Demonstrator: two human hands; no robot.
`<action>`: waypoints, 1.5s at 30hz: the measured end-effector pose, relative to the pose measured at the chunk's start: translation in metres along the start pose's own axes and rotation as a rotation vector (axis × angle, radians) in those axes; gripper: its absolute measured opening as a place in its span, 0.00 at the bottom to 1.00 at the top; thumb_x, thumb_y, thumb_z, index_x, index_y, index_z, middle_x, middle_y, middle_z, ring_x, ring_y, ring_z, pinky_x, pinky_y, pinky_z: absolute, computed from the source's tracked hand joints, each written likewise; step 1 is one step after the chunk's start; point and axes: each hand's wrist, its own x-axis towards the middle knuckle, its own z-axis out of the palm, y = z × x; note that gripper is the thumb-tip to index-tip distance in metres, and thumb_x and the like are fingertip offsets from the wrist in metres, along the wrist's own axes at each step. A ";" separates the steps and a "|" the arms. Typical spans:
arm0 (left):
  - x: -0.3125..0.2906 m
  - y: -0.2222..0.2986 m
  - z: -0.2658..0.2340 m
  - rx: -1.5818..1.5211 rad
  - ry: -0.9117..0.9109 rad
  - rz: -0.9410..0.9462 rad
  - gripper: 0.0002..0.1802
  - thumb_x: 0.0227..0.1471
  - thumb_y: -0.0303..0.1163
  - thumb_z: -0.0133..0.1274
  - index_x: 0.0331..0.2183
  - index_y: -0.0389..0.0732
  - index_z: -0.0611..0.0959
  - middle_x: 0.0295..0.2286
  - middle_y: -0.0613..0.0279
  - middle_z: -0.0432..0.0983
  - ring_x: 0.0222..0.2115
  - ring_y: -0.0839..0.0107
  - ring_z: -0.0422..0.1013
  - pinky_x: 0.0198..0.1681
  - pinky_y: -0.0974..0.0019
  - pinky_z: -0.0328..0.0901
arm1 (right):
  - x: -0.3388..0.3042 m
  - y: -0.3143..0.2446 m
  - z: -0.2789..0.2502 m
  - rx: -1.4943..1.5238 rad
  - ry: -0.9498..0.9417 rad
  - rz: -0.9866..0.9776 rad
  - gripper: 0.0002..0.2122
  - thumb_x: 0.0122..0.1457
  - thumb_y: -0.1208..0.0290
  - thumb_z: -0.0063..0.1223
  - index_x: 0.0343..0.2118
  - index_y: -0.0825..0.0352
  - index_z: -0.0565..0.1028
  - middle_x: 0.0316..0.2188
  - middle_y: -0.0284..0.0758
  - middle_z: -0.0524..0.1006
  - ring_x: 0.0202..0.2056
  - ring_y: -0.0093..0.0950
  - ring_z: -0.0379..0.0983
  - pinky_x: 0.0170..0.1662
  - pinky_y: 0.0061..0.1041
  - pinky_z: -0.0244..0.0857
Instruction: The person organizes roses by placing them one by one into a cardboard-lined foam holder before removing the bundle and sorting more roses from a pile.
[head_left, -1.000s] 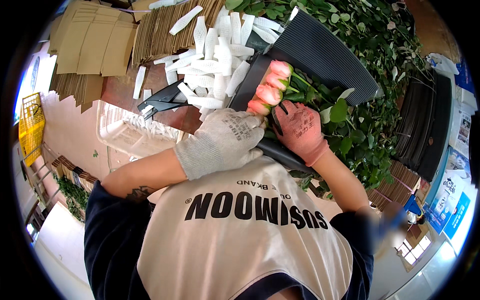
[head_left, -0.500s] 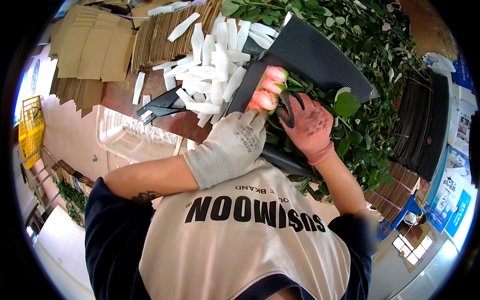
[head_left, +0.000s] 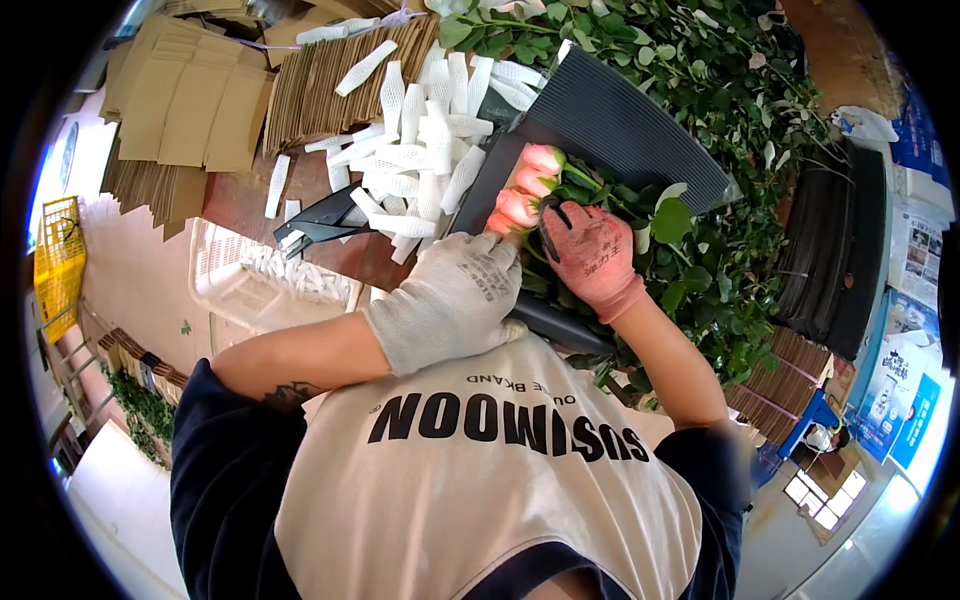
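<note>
Several pink roses (head_left: 517, 206) lie in a row on brown cardboard inside a black ribbed holder (head_left: 640, 125), blooms to the left and stems to the right. My left hand (head_left: 462, 287), in a pale grey glove, presses its closed fingers against the nearest bloom; the thumb is hidden. In a red glove with dark fingertips, my right hand (head_left: 597, 252) curls its fingers round a rose just behind its bloom. Its grip on the stem is partly covered by the glove.
White foam net sleeves (head_left: 405, 155) are heaped left of the holder, beside a black stapler-like tool (head_left: 325, 220). Cardboard stacks (head_left: 340, 85) stand at the far left. Leafy rose stems (head_left: 720, 270) crowd the right side. Below the table edge sits a white plastic basket (head_left: 225, 275).
My right hand has shifted slightly left, and its fingers have curled in closer to the blooms. My left hand stays at the nearest rose, with a slight shift down and left.
</note>
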 end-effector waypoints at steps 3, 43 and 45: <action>0.003 -0.004 -0.012 0.003 0.187 0.044 0.36 0.48 0.54 0.51 0.47 0.32 0.74 0.50 0.49 0.67 0.53 0.60 0.62 0.55 0.58 0.59 | 0.003 -0.002 -0.003 -0.017 0.041 -0.016 0.12 0.44 0.67 0.55 0.34 0.58 0.74 0.29 0.30 0.71 0.27 0.30 0.72 0.27 0.29 0.66; 0.048 -0.025 -0.003 0.138 0.320 0.135 0.32 0.46 0.49 0.54 0.46 0.34 0.75 0.52 0.48 0.66 0.56 0.58 0.60 0.58 0.58 0.55 | -0.002 0.025 0.010 -0.135 0.102 0.222 0.16 0.45 0.67 0.59 0.41 0.55 0.77 0.43 0.35 0.73 0.35 0.35 0.74 0.37 0.38 0.65; 0.046 -0.024 -0.005 0.141 0.335 0.139 0.31 0.46 0.48 0.54 0.46 0.34 0.75 0.52 0.48 0.66 0.56 0.57 0.60 0.57 0.57 0.56 | -0.004 0.027 0.018 -0.133 0.089 0.225 0.18 0.45 0.67 0.58 0.44 0.53 0.76 0.43 0.34 0.73 0.40 0.35 0.72 0.41 0.42 0.61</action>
